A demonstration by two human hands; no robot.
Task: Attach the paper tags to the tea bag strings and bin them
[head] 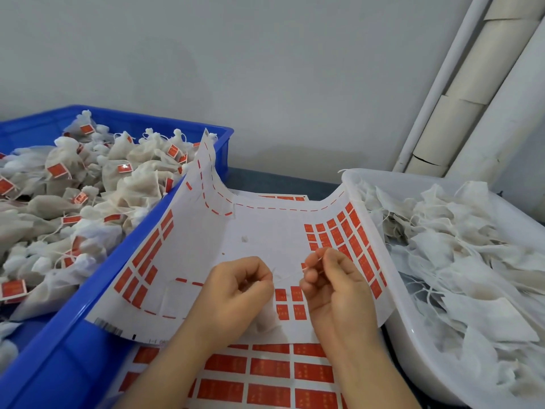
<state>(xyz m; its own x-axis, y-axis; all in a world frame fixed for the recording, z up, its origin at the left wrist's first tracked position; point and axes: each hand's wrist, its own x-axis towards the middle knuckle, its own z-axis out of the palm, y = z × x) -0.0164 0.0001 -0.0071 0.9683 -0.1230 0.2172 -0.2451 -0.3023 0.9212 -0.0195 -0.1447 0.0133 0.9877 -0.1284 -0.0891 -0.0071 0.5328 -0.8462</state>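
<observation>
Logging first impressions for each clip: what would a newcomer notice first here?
The sticker sheet of red tags curls up in the centre, between a blue crate on the left heaped with tagged tea bags and a white tub on the right full of untagged bags. In front of it, the right hand pinches a small red tag while the left hand holds a thin string.

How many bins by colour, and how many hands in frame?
blue bin: 1
white bin: 1
left hand: 1
right hand: 1
Total: 4
</observation>
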